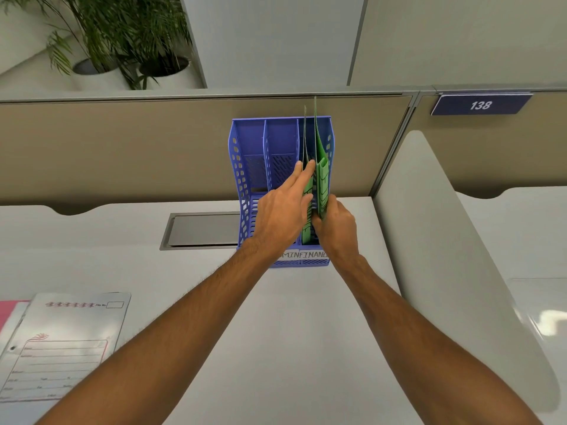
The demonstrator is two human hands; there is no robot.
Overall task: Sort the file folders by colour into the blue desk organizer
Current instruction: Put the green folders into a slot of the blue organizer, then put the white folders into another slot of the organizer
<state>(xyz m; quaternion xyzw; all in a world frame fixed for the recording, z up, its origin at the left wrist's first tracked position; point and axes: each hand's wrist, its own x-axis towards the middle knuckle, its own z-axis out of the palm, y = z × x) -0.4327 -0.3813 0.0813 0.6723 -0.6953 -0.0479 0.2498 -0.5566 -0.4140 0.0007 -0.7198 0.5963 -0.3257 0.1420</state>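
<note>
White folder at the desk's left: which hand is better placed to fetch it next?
Likely left: the white folder lies on that side; the left hand touches the green folders with straight fingers; the right hand grips them.

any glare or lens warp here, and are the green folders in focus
Head view: soft even light, faint shadows; glare on the neighbouring desk at far right; wide-angle warp leans the pillar edges inward; green folders sharp, white folder print soft.
</note>
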